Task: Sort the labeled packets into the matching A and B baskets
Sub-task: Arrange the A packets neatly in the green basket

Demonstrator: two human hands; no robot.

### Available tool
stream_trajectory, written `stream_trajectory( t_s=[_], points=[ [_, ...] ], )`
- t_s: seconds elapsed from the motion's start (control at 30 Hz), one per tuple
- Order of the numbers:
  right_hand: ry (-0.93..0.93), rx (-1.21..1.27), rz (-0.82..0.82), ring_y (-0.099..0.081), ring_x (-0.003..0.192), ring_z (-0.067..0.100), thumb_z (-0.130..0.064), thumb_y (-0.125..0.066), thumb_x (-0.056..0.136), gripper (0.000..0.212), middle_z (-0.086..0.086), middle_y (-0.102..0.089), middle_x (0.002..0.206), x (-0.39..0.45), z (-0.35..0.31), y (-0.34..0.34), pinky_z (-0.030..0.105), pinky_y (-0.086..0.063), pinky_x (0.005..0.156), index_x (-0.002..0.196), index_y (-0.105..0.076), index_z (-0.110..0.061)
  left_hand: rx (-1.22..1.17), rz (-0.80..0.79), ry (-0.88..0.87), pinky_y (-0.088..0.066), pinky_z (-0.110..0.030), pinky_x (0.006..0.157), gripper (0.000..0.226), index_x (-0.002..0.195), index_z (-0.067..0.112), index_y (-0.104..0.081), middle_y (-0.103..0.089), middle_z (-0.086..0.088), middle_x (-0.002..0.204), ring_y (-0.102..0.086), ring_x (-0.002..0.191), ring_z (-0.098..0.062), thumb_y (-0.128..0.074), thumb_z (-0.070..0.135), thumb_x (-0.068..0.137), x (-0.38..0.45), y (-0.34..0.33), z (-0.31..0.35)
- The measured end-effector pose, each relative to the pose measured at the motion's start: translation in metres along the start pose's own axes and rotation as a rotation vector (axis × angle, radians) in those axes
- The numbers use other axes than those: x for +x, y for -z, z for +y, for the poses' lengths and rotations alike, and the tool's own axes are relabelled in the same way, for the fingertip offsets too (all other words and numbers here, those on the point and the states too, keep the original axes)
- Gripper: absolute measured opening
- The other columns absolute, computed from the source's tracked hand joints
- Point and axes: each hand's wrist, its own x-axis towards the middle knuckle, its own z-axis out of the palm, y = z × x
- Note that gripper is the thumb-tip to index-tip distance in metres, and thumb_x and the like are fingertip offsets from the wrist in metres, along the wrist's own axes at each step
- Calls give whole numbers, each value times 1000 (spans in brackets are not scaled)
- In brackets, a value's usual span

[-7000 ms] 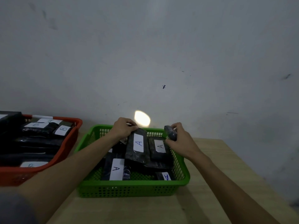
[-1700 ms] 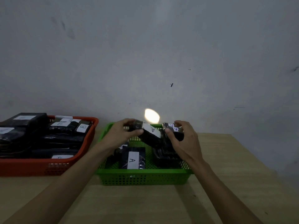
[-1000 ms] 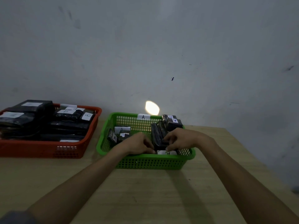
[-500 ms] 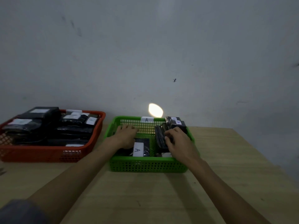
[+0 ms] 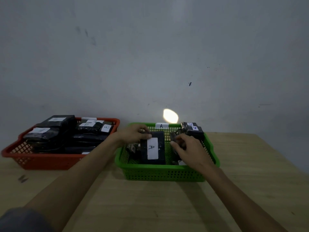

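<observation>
perforated plastic baskets (image 5: 163,173), wood table (image 5: 250,173)

A green mesh basket (image 5: 163,173) and a red mesh basket (image 5: 43,162) sit on a pale wood-grain tabletop (image 5: 150,206), both filled with glossy black packets (image 5: 153,148) bearing white labels (image 5: 152,148) with dark handwritten letters, against a grey, scuffed wall (image 5: 150,56).

Dim, grainy indoor view | one bright oval light spot (image 5: 170,116) on the grey wall (image 5: 150,56) (only highlight) | soft arm shadows on table (image 5: 250,164) | wide-angle bending at edges
</observation>
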Motion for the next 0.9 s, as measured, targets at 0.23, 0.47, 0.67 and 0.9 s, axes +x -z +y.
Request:
stream_trajectory(
  t_s=[0.23,0.47,0.67,0.9],
  points=[
    [-68,-78,-156,-44,134,28,-76,-67,68,122,4,-32,156,38,-40,-16,45,-45,99,157,2,-30,-456,225,8,-60,-30,75,28,99,4,-69,-74,-15,97,-74,85,-23,-78,24,83,22,-4,11],
    [-272,-186,-91,-50,118,34,-67,-68,69,111,16,-47,132,70,-43,-18,43,-47,88,150,-17,-11,-80,160,-81,-51,-23,86,32,121,15,-64,-66,-4,122,-62,109,-14,-64,29,92,27,2,-8],
    [-326,-285,-287,-55,91,25,-69,-58,76,53,10,-55,106,88,-56,-15,31,-43,71,98,-62,-22,947,-106,-113,-35,-40,102,67,129,23,-53,-58,-2,128,-51,117,-25,-76,53,73,19,-7,-23],
    [-221,-654,-562,-57,118,34,-54,-40,96,54,14,-58,135,85,-74,-74,41,-49,92,137,-49,-19,1268,24,-200,-39,-42,102,54,124,16,-54,-64,-7,123,-57,113,-26,-69,49,84,16,-13,-37]
  ],
)
